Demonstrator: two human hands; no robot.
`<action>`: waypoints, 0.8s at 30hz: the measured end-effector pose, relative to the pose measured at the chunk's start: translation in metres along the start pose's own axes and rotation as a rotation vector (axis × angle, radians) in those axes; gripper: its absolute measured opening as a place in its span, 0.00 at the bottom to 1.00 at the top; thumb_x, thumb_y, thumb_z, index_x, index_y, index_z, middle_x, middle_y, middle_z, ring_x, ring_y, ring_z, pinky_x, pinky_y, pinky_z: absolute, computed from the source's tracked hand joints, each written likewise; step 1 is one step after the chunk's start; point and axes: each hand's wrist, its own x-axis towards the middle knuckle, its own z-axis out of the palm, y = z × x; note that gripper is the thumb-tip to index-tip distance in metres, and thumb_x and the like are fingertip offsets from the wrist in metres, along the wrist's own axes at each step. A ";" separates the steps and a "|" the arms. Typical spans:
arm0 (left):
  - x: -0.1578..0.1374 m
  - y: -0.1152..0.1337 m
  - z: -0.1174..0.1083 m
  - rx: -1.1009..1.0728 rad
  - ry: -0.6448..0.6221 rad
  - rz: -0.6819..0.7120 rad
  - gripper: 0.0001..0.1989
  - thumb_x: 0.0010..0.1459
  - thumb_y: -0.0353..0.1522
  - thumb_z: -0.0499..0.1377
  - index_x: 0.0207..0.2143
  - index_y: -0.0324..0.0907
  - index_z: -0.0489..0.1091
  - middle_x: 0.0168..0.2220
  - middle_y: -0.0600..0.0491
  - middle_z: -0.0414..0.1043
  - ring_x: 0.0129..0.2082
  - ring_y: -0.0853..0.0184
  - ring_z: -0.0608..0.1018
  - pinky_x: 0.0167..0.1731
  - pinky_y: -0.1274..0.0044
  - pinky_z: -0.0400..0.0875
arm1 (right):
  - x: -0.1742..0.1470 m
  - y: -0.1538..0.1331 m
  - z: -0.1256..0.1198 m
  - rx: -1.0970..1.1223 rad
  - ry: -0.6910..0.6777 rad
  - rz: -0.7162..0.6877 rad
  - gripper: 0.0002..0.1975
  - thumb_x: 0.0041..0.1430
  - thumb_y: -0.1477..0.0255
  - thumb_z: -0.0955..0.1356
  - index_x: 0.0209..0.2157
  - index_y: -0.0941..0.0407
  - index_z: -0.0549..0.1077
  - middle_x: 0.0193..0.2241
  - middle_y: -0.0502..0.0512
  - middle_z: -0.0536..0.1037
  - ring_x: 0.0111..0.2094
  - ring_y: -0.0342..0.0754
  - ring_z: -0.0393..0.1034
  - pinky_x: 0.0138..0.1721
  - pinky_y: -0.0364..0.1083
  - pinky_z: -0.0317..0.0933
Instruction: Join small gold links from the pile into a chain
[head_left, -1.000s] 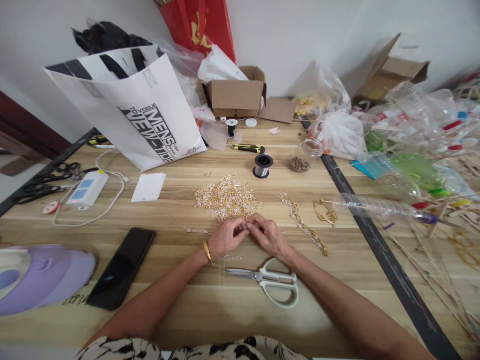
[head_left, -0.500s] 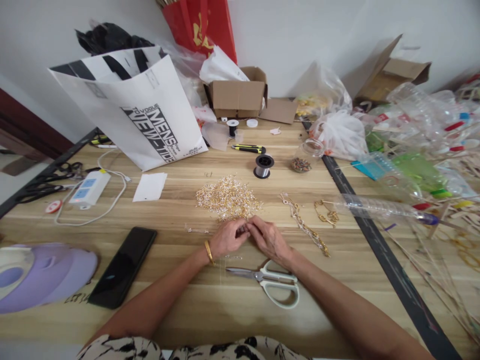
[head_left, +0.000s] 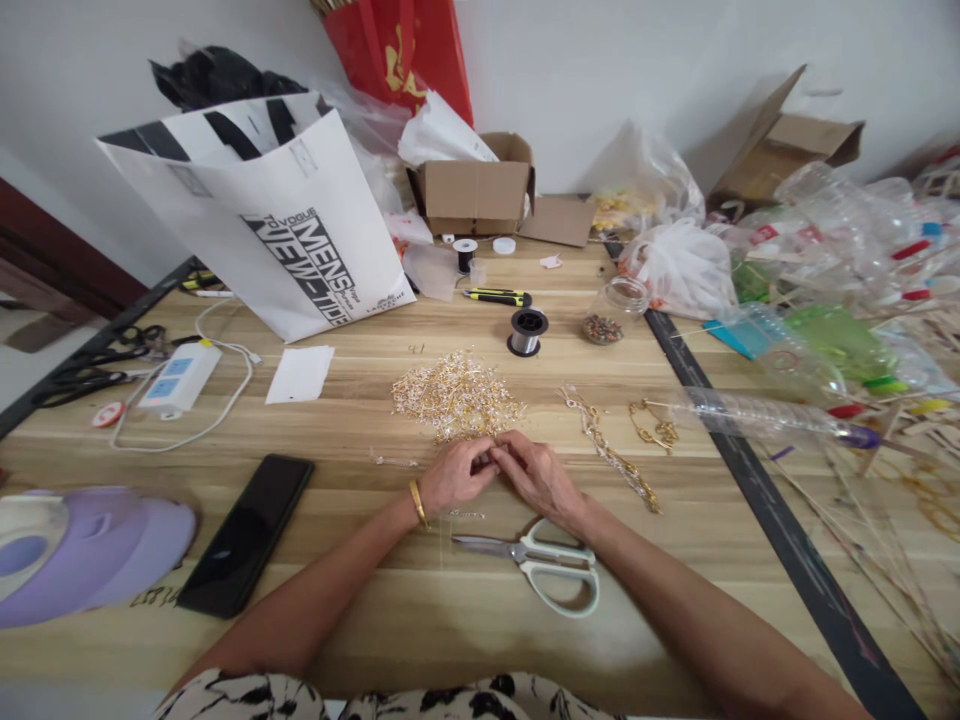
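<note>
My left hand (head_left: 459,472), with a gold bracelet (head_left: 418,505) at the wrist, meets my right hand (head_left: 536,475) at the fingertips. Both are closed in a pinch, and whatever sits between the fingers is too small to make out. Just beyond them spreads a pile of small gold and clear beads (head_left: 457,393). Scissors (head_left: 536,560) with pale handles lie below my hands, their blades pointing left. A short beaded piece (head_left: 466,514) rests near the blade tips. To the right lies a beaded strand (head_left: 611,450) beside a coiled gold chain (head_left: 655,428).
A wire spool (head_left: 528,332), a utility knife (head_left: 498,297) and a jar of beads (head_left: 604,325) stand beyond the pile. At left are a black phone (head_left: 246,535), a power strip (head_left: 180,376) and a white bag (head_left: 277,220). Plastic bottles (head_left: 847,240) crowd the right.
Almost nothing differs. Both hands stay together in the same place, with only a very slight shift of the fingers.
</note>
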 end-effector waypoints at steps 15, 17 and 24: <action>0.001 0.003 -0.003 0.066 -0.066 0.002 0.01 0.51 0.28 0.54 0.28 0.40 0.65 0.21 0.57 0.64 0.22 0.72 0.64 0.25 0.80 0.57 | -0.004 0.008 0.000 -0.201 -0.019 -0.099 0.10 0.65 0.71 0.58 0.30 0.56 0.65 0.23 0.51 0.69 0.23 0.42 0.63 0.27 0.40 0.54; 0.001 0.002 -0.003 0.057 -0.067 0.005 0.01 0.51 0.28 0.54 0.28 0.40 0.65 0.21 0.57 0.64 0.22 0.71 0.64 0.25 0.80 0.56 | -0.004 0.008 0.000 -0.235 -0.030 -0.118 0.11 0.65 0.71 0.57 0.29 0.56 0.65 0.22 0.51 0.68 0.22 0.42 0.62 0.26 0.40 0.53; 0.001 -0.001 -0.002 -0.055 -0.040 -0.006 0.05 0.52 0.29 0.54 0.24 0.39 0.63 0.20 0.57 0.62 0.21 0.72 0.64 0.24 0.80 0.57 | -0.004 0.008 0.001 -0.160 0.002 -0.056 0.10 0.64 0.71 0.57 0.30 0.56 0.64 0.21 0.49 0.67 0.20 0.41 0.60 0.24 0.40 0.53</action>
